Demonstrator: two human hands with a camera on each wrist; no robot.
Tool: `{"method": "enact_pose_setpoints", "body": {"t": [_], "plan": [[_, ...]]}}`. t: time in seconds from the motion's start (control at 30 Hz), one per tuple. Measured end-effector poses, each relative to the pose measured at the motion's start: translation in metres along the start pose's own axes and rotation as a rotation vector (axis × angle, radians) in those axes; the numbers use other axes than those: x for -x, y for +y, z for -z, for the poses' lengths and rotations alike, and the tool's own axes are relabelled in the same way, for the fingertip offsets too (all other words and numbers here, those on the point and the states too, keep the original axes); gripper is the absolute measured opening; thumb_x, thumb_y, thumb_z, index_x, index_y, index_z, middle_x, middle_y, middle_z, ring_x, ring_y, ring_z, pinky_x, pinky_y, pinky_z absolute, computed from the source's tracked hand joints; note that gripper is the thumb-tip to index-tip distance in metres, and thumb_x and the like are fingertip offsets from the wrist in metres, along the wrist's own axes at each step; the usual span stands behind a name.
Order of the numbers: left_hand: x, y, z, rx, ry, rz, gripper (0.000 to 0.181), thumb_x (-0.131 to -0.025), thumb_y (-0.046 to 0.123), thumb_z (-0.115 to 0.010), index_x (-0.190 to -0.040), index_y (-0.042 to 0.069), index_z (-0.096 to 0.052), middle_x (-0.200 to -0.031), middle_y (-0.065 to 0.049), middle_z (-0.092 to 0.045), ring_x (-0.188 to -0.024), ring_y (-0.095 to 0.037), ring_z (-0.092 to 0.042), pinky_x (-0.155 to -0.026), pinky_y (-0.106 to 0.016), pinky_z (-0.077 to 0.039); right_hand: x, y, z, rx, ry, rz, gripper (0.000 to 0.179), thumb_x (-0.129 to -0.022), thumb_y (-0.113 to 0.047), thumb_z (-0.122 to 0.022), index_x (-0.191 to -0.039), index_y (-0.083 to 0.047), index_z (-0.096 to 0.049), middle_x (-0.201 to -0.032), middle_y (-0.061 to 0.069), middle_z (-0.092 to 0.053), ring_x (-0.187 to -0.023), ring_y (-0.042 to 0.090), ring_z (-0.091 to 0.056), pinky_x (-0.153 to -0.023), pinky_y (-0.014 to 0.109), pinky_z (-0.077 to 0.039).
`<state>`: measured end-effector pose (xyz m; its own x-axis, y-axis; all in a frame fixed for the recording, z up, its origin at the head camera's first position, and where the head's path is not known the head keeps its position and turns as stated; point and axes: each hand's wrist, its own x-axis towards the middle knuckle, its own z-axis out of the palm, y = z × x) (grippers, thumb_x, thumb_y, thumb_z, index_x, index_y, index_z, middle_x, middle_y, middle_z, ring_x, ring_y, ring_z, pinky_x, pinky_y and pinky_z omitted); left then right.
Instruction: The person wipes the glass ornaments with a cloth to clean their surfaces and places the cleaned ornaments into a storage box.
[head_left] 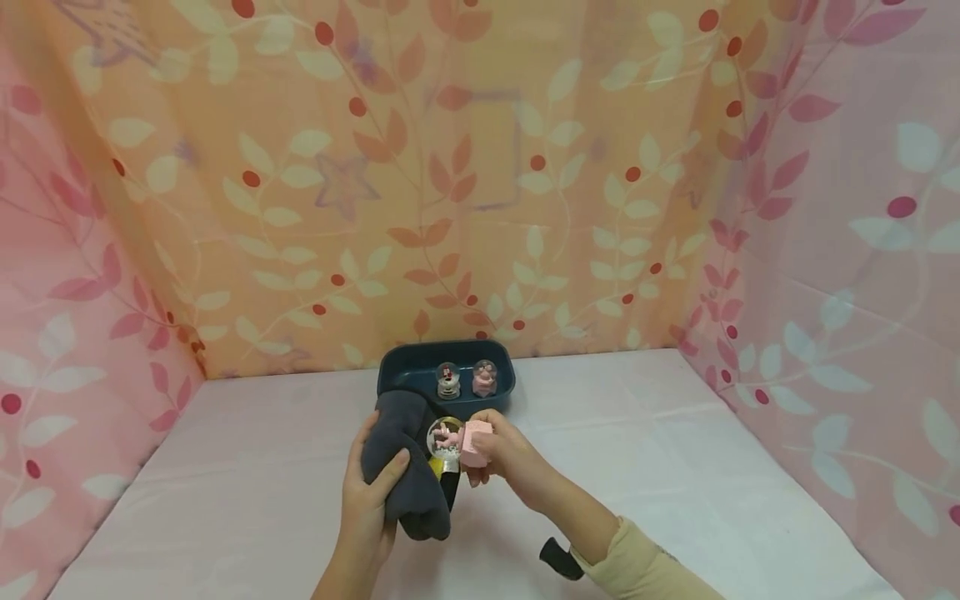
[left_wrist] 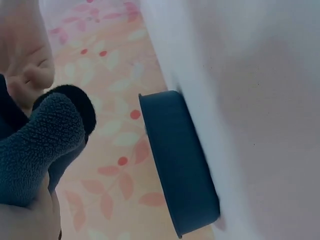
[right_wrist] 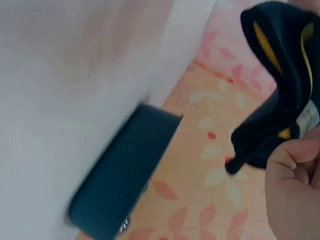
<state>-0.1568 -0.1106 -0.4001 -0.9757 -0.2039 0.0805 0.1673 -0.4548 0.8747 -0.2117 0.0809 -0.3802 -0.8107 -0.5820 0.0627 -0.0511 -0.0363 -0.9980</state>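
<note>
My left hand (head_left: 366, 500) grips a folded dark grey fleecy cloth (head_left: 408, 467), its thumb lying across the front. Yellow shows inside the cloth's folds in the right wrist view, beside a pale patch (right_wrist: 307, 118). My right hand (head_left: 517, 460) holds a small snow globe (head_left: 476, 443) by its pink base, tipped sideways so the clear dome points left toward the cloth. A pink figure shows inside the dome. In the head view the dome overlaps the cloth's right edge. The right wrist view hides the globe behind curled fingers (right_wrist: 292, 185).
Behind the hands a dark blue tray (head_left: 408, 360) stands on the white-covered table (head_left: 262, 467). Two snow globes stand in it, one with a white base (head_left: 448, 382), one pink (head_left: 485, 379). A black object (head_left: 561, 558) shows beside the right sleeve. Patterned fabric walls enclose the table.
</note>
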Motion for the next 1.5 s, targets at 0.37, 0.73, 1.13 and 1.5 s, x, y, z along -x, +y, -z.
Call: {"method": "enact_pose_setpoints", "body": {"t": [0.37,0.73,1.13,1.5], "plan": [[0.006,0.004,-0.002,0.112,-0.158,-0.029,0.071,-0.091,-0.004,-0.057,-0.147,0.025,-0.025,-0.139,-0.01,-0.029,-0.088,-0.016,-0.063,-0.074,-0.028,-0.055,0.003,0.006,0.013,0.402,-0.192,0.41,0.045,-0.084,0.0,-0.071,-0.121,-0.002,-0.045,-0.11,0.013,-0.053,-0.091,0.013,-0.055,-0.079,0.029,-0.052],[0.002,-0.002,-0.009,0.052,-0.105,0.012,0.078,-0.084,-0.008,-0.061,-0.148,0.02,-0.027,-0.139,-0.014,-0.032,-0.102,-0.022,-0.058,-0.08,-0.029,-0.053,0.001,0.009,0.007,0.518,-0.103,0.522,0.053,-0.081,0.003,-0.075,-0.126,-0.003,-0.048,-0.115,0.013,-0.054,-0.092,0.016,-0.049,-0.076,0.027,-0.049],[0.007,-0.01,-0.016,0.072,0.044,-0.138,0.076,-0.081,-0.018,-0.06,-0.142,0.019,-0.034,-0.128,-0.012,-0.047,-0.099,-0.021,-0.064,-0.08,-0.03,-0.055,-0.002,0.011,-0.006,0.206,-0.122,0.238,0.06,-0.099,-0.041,-0.053,-0.137,0.003,-0.035,-0.097,0.008,-0.056,-0.074,0.011,-0.05,-0.064,0.021,-0.044],[0.006,-0.007,-0.012,0.06,0.051,-0.087,0.068,-0.085,-0.012,-0.058,-0.141,0.019,-0.035,-0.128,-0.009,-0.042,-0.096,-0.018,-0.061,-0.076,-0.028,-0.055,-0.004,0.011,-0.008,0.111,-0.025,0.128,0.039,-0.1,-0.023,-0.054,-0.126,0.004,-0.042,-0.083,0.004,-0.058,-0.064,0.011,-0.047,-0.058,0.021,-0.041]]}}
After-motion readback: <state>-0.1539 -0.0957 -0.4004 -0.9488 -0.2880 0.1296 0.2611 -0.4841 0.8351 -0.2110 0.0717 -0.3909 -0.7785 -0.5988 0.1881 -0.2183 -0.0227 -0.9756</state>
